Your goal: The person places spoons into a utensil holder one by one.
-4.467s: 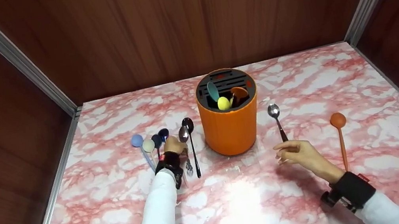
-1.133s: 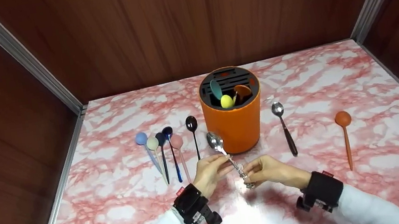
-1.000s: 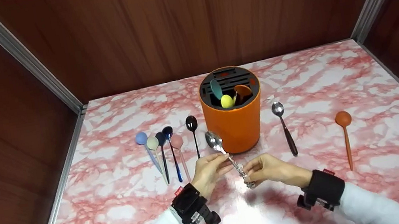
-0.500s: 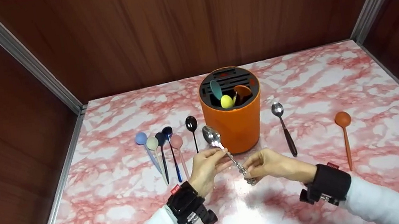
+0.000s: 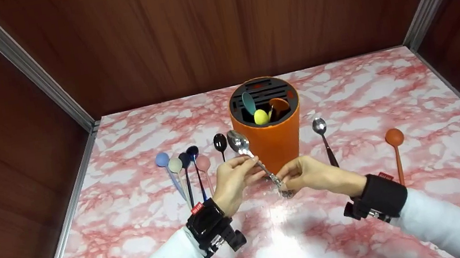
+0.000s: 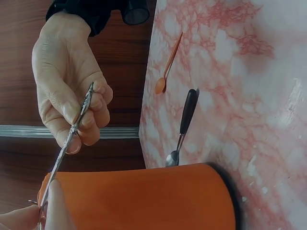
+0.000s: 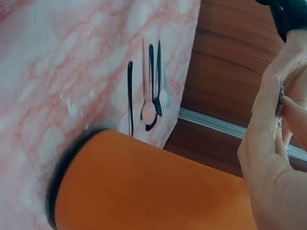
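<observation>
A silver spoon (image 5: pixel 239 142) with an ornate handle is held aloft in front of the orange utensil holder (image 5: pixel 276 147), bowl up and to the left. My left hand (image 5: pixel 233 183) pinches its neck just below the bowl. The handle's decorated end is pinched between thumb and fingers of my right hand (image 5: pixel 311 176). In the left wrist view the spoon (image 6: pixel 62 152) spans both hands. Only a sliver of the ornate handle (image 7: pixel 280 103) shows in the right wrist view. A teal spoon (image 5: pixel 248 103), a yellow one (image 5: pixel 261 117) and an orange utensil (image 5: pixel 280 105) stand in the holder.
Left of the holder lie blue (image 5: pixel 162 160), cream (image 5: pixel 175 165), navy, dark-blue and pink (image 5: pixel 203 163) spoons and a black spoon (image 5: pixel 220 142). To the right are a dark-handled metal spoon (image 5: pixel 319 126) and an orange spoon (image 5: pixel 395 137). Wood-grain walls enclose the marbled table.
My left hand took the silver spoon from the left group and brought it to the middle, where my right hand joined it. Over the last second both hands have raised it toward the holder.
</observation>
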`<state>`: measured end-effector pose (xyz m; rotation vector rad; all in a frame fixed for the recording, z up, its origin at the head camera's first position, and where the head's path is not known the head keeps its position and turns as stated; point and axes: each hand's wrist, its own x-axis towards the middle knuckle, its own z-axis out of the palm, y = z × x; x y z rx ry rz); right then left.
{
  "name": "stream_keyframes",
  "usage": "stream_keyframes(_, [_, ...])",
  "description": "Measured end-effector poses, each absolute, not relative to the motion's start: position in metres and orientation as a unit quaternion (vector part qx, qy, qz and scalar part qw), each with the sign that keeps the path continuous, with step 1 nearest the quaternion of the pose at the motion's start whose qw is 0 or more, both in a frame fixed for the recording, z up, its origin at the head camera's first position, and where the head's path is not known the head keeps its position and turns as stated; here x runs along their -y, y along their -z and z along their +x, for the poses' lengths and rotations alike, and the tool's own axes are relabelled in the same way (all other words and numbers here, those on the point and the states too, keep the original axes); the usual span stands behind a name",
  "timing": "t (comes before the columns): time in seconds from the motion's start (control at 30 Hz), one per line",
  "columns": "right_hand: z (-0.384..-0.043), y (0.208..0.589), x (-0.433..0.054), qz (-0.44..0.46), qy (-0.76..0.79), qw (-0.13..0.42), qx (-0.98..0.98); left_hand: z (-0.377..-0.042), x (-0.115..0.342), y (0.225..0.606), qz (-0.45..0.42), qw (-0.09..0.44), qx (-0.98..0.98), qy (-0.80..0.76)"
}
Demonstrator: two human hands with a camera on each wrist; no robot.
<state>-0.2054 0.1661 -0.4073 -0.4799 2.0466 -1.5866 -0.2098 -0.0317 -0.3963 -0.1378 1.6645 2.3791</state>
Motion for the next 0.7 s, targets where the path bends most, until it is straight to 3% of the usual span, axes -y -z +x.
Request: stream_keyframes(0.7, [-0.222,0.381,-0.165,-0.179,0.552,0.214,-0.786,-0.226,0.03,0.365,-0.056,0.09,-0.566,-0.817])
